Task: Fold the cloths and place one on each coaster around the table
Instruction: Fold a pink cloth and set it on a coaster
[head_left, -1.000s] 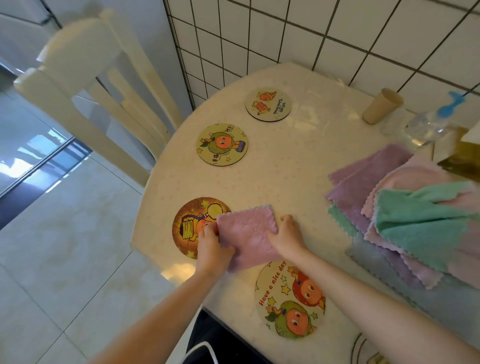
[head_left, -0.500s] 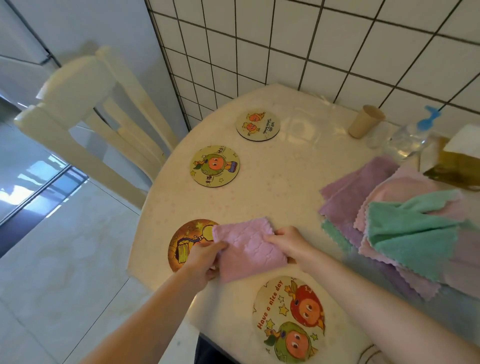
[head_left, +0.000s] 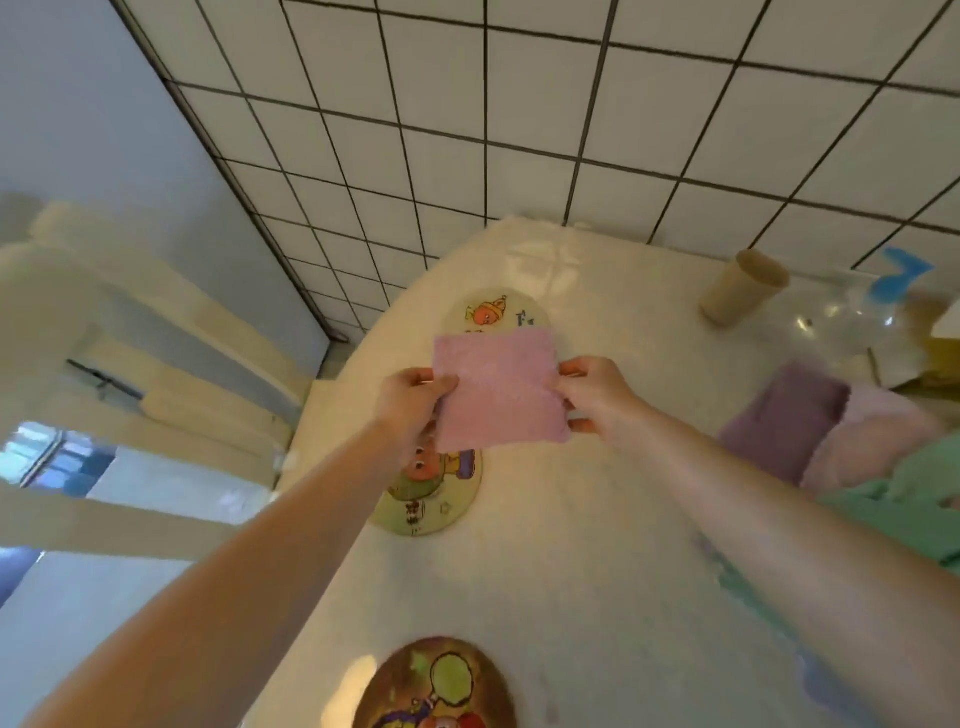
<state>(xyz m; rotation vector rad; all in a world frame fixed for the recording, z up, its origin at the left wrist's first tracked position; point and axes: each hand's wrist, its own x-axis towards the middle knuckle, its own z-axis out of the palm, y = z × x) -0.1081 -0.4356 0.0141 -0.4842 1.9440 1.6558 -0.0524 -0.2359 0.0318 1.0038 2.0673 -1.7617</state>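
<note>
I hold a folded pink cloth (head_left: 497, 391) up above the table. My left hand (head_left: 415, 397) pinches its left edge and my right hand (head_left: 597, 395) pinches its right edge. The cloth hangs in front of two round picture coasters: the far coaster (head_left: 493, 310) shows above its top edge, and the yellow-green coaster (head_left: 431, 493) shows below it. A brown coaster (head_left: 441, 686) lies near the bottom of the view. A heap of unfolded cloths, purple (head_left: 784, 421), pale pink (head_left: 872, 441) and green (head_left: 914, 499), lies at the right.
The cream table (head_left: 597, 545) stands against a white tiled wall. A beige cup (head_left: 743, 286) and a clear spray bottle with a blue top (head_left: 852, 317) stand at the back right. A cream chair (head_left: 130, 364) is close at the table's left edge.
Both hands have lifted the folded pink cloth off the table near the brown coaster and carried it forward toward the far coasters. The view has swung up and forward.
</note>
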